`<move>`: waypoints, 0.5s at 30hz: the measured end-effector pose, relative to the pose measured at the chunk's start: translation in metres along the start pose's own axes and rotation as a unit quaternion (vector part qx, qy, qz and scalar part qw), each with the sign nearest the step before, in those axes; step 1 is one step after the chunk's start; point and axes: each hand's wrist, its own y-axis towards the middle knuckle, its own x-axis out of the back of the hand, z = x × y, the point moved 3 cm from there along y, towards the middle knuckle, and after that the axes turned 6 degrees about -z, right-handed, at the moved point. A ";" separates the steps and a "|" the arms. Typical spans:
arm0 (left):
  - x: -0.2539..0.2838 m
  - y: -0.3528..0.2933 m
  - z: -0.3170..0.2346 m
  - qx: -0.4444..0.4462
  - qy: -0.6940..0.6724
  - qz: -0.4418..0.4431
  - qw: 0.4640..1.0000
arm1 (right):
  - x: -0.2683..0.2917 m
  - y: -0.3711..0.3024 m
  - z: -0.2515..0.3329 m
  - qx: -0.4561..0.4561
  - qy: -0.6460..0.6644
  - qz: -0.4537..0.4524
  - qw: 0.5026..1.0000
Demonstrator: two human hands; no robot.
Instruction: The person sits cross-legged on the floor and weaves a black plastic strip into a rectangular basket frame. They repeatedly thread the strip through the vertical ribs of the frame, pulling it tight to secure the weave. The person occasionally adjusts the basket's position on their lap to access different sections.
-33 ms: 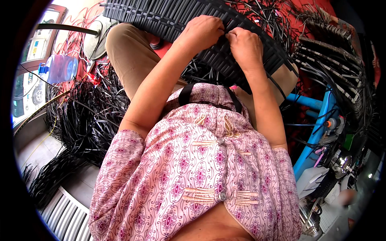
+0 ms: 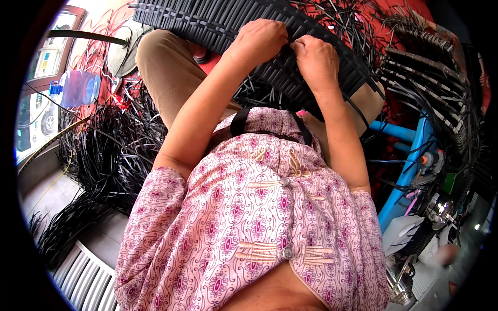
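Note:
A black woven panel (image 2: 207, 23) of flat plastic-looking strips curves across my lap, over both knees. My left hand (image 2: 263, 37) is closed at its middle, with thumb and fingertips pinched on the weave. Close on its right, my right hand (image 2: 317, 58) is closed too, its fingertips curled down onto the panel. The two sets of fingertips nearly meet. Whether a single loose strip lies between them cannot be made out. Loose strip ends hang from the panel's right end, near my right knee.
A large heap of black strips (image 2: 119, 150) lies at the left, beside a clear blue water jug (image 2: 80, 89). On the right stand a blue metal frame (image 2: 407, 176) and a stack of woven pieces (image 2: 428, 78). Loose strips litter the red floor beyond the panel.
My left hand has shifted very slightly upward over the panel. The right hand and the panel look the same.

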 end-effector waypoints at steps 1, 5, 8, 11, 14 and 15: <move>0.004 -0.001 0.001 -0.011 0.011 -0.019 1.000 | -0.001 -0.001 0.001 -0.014 0.010 0.000 1.000; 0.037 -0.008 0.012 0.019 -0.094 -0.071 0.993 | 0.003 -0.010 0.011 0.002 0.072 -0.082 0.994; 0.080 -0.019 0.008 0.033 -0.071 -0.107 0.991 | 0.012 -0.010 0.022 0.064 0.061 -0.143 0.986; 0.117 -0.032 -0.015 0.012 -0.106 -0.160 0.981 | 0.019 0.003 0.036 0.108 0.206 -0.127 0.964; 0.130 -0.032 -0.038 -0.073 -0.102 -0.190 0.974 | 0.018 0.015 0.051 0.117 0.409 -0.059 0.903; 0.131 -0.032 -0.041 -0.094 -0.114 -0.202 0.968 | 0.019 0.017 0.053 0.098 0.425 -0.054 0.898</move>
